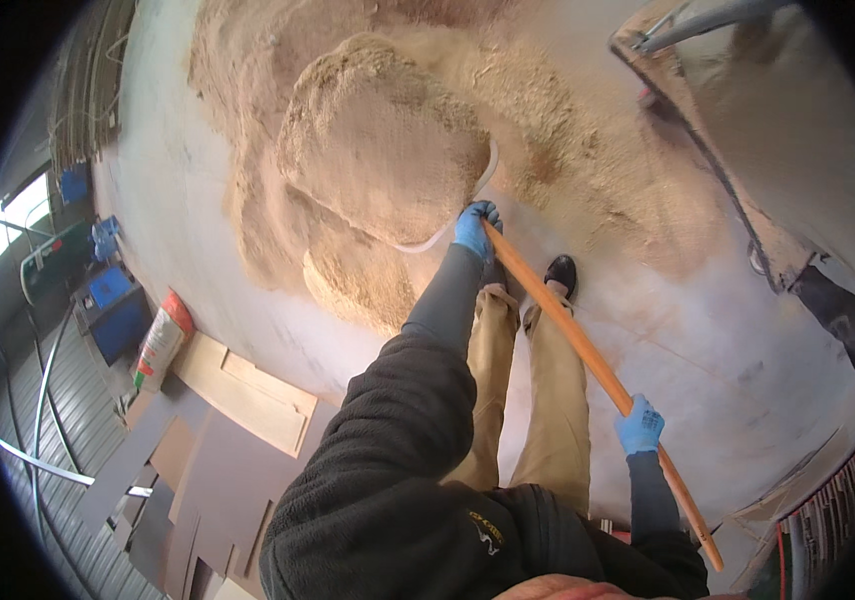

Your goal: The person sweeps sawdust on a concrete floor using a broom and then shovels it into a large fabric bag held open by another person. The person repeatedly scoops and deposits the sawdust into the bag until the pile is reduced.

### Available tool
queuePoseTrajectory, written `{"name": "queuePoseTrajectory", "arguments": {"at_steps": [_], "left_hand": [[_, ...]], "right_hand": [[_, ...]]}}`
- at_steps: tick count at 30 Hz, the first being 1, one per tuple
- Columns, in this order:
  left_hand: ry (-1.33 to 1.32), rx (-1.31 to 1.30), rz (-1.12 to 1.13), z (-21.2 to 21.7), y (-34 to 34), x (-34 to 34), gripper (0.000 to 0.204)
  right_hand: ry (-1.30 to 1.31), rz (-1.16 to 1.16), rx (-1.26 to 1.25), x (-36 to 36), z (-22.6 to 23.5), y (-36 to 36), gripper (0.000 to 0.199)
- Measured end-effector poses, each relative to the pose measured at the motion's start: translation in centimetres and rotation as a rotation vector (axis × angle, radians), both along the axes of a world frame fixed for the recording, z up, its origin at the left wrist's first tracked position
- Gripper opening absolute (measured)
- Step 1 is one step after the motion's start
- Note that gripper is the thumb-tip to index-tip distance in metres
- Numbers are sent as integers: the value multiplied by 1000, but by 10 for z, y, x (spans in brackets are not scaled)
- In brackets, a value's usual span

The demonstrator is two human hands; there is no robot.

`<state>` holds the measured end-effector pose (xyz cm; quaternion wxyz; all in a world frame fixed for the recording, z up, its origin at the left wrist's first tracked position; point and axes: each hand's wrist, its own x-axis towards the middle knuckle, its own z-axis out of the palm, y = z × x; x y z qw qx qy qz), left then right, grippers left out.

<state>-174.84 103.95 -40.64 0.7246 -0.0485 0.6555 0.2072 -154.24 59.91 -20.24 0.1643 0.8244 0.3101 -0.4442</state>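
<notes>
My two hands, in blue gloves, hold a shovel with a long orange-brown wooden handle (pixel 566 322). High on the handle, close to the blade, the fingers of my left hand (pixel 475 226) are wrapped round it. My right hand (pixel 640 424) grips the handle lower down, towards its free end. A broad mound of sawdust (pixel 388 140) covers the shovel's blade, and only its pale curved rim (pixel 491 168) shows. More loose sawdust (pixel 588 170) lies spread on the floor around and beyond the blade.
My shoes stand on the dusty grey floor (pixel 708 340), just behind the blade. At the left are a printed sack (pixel 162 342), a blue box (pixel 116 312) and flat boards (pixel 248 390). A large brown-edged container (pixel 693 130) stands at the right, near a dark fabric-like shape (pixel 853 325).
</notes>
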Motion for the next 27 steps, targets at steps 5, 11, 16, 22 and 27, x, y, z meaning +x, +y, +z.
{"name": "queuePoseTrajectory", "arguments": {"at_steps": [5, 11, 16, 22, 27], "left_hand": [[14, 76, -18, 88, 2, 32, 10], [3, 82, -137, 189, 1, 72, 7], [-99, 104, -228, 237, -8, 96, 6], [-190, 112, -284, 287, -28, 120, 10], [-233, 105, -419, 324, -45, 121, 13]], "right_hand": [[-4, -55, 11, 0, 90, -17, 30], [-28, -150, 19, -7, 199, -27, 28], [-79, -250, 45, -26, 261, -42, 29], [-124, -365, 89, -63, 314, -68, 31], [-137, -423, 168, -88, 344, -90, 32]]}}
